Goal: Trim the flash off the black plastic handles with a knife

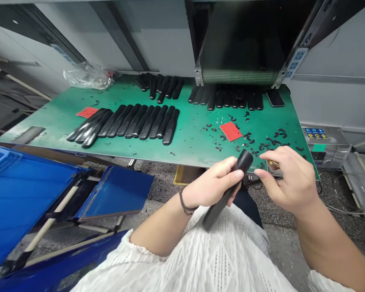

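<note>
The green tabletop [194, 140] carries rows of black pieces [141, 121] along its left half. The left hand [214, 182] grips a black handle [226, 190] at the front edge; the right hand [287, 176], partly curled around a small tool [274, 164], is just beside it.

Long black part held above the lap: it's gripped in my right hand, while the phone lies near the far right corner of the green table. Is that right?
Not quite: the head view shows the long black part gripped in the left hand. The phone does lie near the far right corner of the green table.
</note>
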A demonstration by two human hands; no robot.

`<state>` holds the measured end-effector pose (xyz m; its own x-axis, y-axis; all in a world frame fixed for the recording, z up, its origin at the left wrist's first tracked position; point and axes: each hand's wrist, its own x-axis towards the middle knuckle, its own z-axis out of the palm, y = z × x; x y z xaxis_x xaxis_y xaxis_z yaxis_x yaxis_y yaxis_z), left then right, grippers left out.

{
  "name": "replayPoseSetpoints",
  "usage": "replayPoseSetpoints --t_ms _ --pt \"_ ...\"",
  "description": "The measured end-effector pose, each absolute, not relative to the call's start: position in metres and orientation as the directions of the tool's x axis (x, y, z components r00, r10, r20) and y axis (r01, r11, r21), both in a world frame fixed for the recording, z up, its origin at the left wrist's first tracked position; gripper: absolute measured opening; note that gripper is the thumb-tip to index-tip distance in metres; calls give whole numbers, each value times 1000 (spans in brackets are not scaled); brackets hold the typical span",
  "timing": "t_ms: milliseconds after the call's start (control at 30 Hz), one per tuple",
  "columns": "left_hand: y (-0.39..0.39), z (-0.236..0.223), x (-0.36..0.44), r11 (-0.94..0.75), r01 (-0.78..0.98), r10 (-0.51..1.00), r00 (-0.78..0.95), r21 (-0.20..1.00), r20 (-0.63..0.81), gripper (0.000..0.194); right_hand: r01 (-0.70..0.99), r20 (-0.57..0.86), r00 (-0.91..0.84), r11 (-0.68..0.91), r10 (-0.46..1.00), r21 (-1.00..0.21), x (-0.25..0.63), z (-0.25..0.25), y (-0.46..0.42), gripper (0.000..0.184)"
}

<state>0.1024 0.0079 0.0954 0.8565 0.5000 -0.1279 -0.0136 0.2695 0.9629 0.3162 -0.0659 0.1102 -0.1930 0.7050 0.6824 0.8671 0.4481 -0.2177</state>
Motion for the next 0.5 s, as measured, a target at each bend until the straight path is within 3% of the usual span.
replayPoseSetpoints --t_ms 233,367,500 --pt "12 90 71 217 -50 523 849 975 -73 37 871 528 -337 471 780 -140 302 124 -50 59" --pt "13 89 62 210 -67 525 849 975 -55 34 875 428 -392 474 814 -100 287 130 -41 59" --pt "14 85 57 212 -83 547 836 974 -48 32 877 459 -415 479 786 -26 280 131 -37 56"
